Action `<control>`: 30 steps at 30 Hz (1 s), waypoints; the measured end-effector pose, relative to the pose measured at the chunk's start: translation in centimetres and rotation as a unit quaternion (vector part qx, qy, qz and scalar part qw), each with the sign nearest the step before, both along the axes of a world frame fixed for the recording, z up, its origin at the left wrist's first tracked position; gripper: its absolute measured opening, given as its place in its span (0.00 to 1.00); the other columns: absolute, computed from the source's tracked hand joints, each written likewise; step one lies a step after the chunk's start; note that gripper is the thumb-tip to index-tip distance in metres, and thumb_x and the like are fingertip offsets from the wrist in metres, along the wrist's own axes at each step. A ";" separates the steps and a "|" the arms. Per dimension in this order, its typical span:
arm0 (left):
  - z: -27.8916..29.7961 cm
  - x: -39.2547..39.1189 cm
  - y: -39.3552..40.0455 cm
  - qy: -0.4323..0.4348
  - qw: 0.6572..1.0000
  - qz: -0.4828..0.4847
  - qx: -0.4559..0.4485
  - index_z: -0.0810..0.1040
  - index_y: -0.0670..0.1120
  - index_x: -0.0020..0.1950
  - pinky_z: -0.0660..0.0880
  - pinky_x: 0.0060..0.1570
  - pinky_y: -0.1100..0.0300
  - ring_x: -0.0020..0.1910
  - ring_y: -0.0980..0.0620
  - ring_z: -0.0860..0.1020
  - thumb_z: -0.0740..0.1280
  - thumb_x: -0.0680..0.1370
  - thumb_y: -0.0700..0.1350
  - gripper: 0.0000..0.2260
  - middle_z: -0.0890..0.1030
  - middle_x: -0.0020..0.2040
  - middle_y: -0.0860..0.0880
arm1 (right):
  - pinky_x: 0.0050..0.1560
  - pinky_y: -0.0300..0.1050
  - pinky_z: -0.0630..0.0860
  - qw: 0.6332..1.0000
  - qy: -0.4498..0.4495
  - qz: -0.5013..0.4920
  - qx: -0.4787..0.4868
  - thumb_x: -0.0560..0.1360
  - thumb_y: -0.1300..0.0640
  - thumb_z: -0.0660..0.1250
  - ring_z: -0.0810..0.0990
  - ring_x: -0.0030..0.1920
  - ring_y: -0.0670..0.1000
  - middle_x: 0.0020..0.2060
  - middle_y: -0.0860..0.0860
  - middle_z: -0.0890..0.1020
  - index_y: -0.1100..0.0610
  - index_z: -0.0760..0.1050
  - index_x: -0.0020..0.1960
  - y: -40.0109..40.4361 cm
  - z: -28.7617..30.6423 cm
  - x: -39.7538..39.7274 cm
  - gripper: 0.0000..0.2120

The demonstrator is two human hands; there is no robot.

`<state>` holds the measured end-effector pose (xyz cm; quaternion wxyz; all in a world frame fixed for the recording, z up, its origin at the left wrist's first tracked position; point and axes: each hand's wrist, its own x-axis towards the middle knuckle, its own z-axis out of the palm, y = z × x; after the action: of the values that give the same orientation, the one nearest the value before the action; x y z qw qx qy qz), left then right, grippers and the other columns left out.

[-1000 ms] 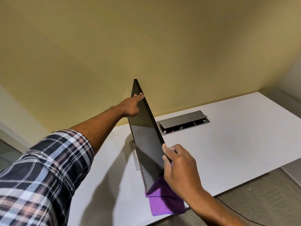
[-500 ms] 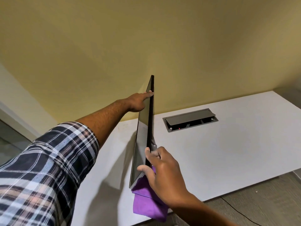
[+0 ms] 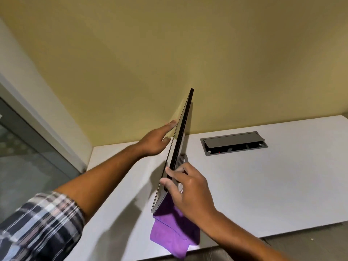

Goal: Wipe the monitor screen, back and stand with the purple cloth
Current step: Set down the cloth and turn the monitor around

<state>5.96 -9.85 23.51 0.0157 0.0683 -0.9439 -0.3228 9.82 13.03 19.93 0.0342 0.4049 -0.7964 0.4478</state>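
The monitor stands on the white tabletop, turned so that it shows almost edge-on, a thin dark slab that leans with its top corner toward the yellow wall. Its glossy screen faces left and its back faces right; a grey part of the stand shows just behind the back, low down, and more of it is hidden.

The left hand reaches out on the screen side near the upper half of the monitor. Its fingers are straight and loosely apart, with the tips at or just beside the front edge; whether they touch the glass cannot be told. The forearm runs back to a plaid sleeve at the lower left.

The right hand grips the near lower edge of the monitor, its thumb on the screen side and its curled fingers round the back. The purple cloth hangs from under this hand against the lower corner of the monitor and drapes over the near rim of the tabletop; how the hand holds it is hidden.

A grey cable hatch with its flap raised is set into the tabletop to the right, well apart from the monitor. A glass panel shows at the far left
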 end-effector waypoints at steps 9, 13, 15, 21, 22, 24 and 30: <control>-0.5 8.3 5.0 0.003 0.998 0.061 0.015 0.50 0.56 0.83 0.50 0.80 0.54 0.79 0.64 0.48 0.57 0.85 0.54 0.28 0.51 0.81 0.61 | 0.45 0.48 0.80 0.999 0.022 0.036 -0.025 0.82 0.46 0.66 0.82 0.43 0.44 0.44 0.44 0.84 0.49 0.87 0.57 0.6 1.2 -9.5 0.14; -0.1 10.0 8.2 0.025 0.996 0.086 -0.023 0.48 0.56 0.83 0.46 0.79 0.61 0.78 0.67 0.44 0.55 0.85 0.56 0.28 0.48 0.81 0.64 | 0.58 0.54 0.79 0.996 0.048 -0.006 0.069 0.81 0.47 0.64 0.80 0.58 0.54 0.58 0.50 0.82 0.49 0.80 0.69 -2.0 1.4 -18.4 0.19; 0.1 10.2 9.9 0.039 0.994 0.086 -0.051 0.47 0.56 0.83 0.43 0.78 0.63 0.78 0.68 0.42 0.53 0.85 0.56 0.28 0.46 0.81 0.65 | 0.67 0.53 0.74 0.986 0.069 -0.010 0.153 0.82 0.50 0.67 0.75 0.68 0.58 0.68 0.54 0.77 0.51 0.72 0.77 -3.3 2.3 -22.5 0.24; 0.5 10.5 14.0 0.055 0.969 0.124 -0.205 0.45 0.52 0.83 0.44 0.80 0.58 0.80 0.61 0.39 0.54 0.85 0.51 0.29 0.41 0.82 0.57 | 0.81 0.51 0.54 0.946 0.066 0.029 0.316 0.83 0.50 0.66 0.53 0.84 0.58 0.85 0.55 0.53 0.54 0.49 0.86 -6.3 5.3 -30.0 0.38; 0.3 10.8 14.8 0.047 0.964 0.130 -0.225 0.45 0.50 0.83 0.43 0.80 0.57 0.80 0.59 0.39 0.53 0.85 0.52 0.29 0.40 0.82 0.55 | 0.81 0.51 0.51 0.940 0.066 0.035 0.334 0.83 0.50 0.66 0.50 0.84 0.57 0.85 0.54 0.50 0.54 0.47 0.86 -6.7 5.5 -30.8 0.39; -0.6 11.3 16.3 0.024 0.952 0.146 -0.268 0.48 0.48 0.83 0.42 0.80 0.55 0.81 0.54 0.43 0.51 0.84 0.54 0.29 0.42 0.83 0.50 | 0.82 0.51 0.50 0.930 0.065 0.046 0.359 0.83 0.53 0.67 0.47 0.85 0.57 0.85 0.52 0.46 0.53 0.44 0.86 -7.5 5.6 -32.0 0.41; -2.4 11.9 16.7 -0.045 0.919 0.189 -0.343 0.53 0.42 0.82 0.49 0.75 0.48 0.82 0.45 0.50 0.53 0.82 0.60 0.34 0.47 0.83 0.44 | 0.80 0.60 0.60 0.918 0.081 0.092 0.377 0.76 0.64 0.65 0.45 0.85 0.55 0.85 0.45 0.44 0.44 0.44 0.86 -8.9 5.3 -33.3 0.47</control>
<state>17.85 6.86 21.15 0.0563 0.2500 -0.9661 0.0330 -23.50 4.13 25.19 -0.0979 0.4945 -0.8598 0.0810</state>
